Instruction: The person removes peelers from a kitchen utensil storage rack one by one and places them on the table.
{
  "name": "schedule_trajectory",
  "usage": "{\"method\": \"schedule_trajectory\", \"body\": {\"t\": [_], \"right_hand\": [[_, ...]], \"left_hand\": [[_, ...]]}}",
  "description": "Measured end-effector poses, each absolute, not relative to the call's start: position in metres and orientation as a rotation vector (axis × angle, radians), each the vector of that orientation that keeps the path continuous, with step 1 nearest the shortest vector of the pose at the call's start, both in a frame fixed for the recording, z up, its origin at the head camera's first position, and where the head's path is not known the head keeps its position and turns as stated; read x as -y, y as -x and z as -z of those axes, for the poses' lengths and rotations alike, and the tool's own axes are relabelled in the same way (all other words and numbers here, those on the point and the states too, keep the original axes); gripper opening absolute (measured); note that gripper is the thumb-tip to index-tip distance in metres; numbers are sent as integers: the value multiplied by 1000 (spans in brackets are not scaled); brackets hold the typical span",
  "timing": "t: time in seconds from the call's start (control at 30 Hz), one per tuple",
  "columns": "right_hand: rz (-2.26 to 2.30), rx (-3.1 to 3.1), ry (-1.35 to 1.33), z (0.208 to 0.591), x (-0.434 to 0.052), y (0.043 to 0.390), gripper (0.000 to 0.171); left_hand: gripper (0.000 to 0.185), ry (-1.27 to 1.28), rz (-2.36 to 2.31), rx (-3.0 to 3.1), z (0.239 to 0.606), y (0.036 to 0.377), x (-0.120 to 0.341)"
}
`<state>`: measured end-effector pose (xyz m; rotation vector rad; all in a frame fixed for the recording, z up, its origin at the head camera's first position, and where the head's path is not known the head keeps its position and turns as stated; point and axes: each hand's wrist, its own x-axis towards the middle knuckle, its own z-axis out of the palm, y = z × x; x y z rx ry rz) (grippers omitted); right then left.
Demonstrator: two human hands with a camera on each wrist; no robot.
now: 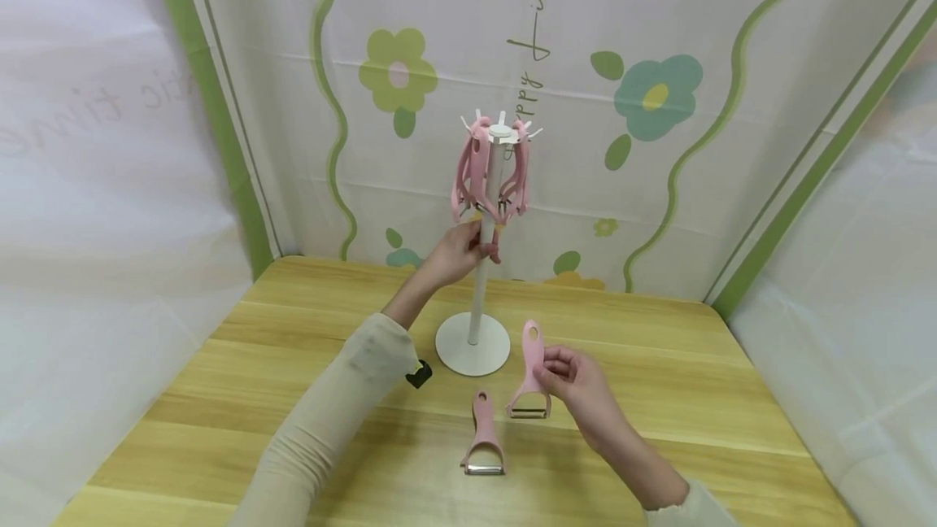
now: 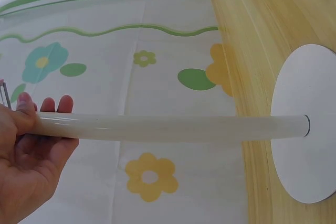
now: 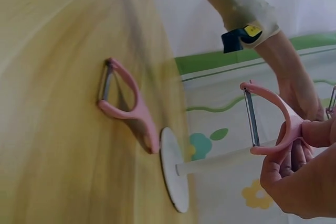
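Note:
My left hand (image 1: 455, 254) grips the upper pole of a white stand (image 1: 478, 299), its fingers curled round it just under the hanging peelers. In the left wrist view the pole (image 2: 157, 127) runs from that hand (image 2: 31, 156) to the round base (image 2: 304, 171). Several pink peelers (image 1: 477, 165) hang from the hooks at the stand's top. My right hand (image 1: 578, 389) pinches a pink Y-shaped peeler (image 1: 533, 356) by its handle, blade end toward me, above the table right of the base. Another pink peeler (image 1: 484, 429) lies on the table in front of the base.
The wooden table (image 1: 659, 429) carries the stand near its back edge. Behind it hangs a white curtain (image 1: 512, 63) with flowers and green borders. A black device (image 1: 419, 374) sits at the left wrist. Some hooks (image 1: 502, 117) at the top hold nothing.

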<state>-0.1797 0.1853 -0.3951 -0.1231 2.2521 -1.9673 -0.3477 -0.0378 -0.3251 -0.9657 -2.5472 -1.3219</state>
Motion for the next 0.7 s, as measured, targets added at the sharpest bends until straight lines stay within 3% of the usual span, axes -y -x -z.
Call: {"method": "schedule_trajectory", "body": {"t": [0.7], "right_hand": [[1842,-2171,78,445,-193,169,36]], "left_hand": [[9,973,1321,2541,325,348,38]]}}
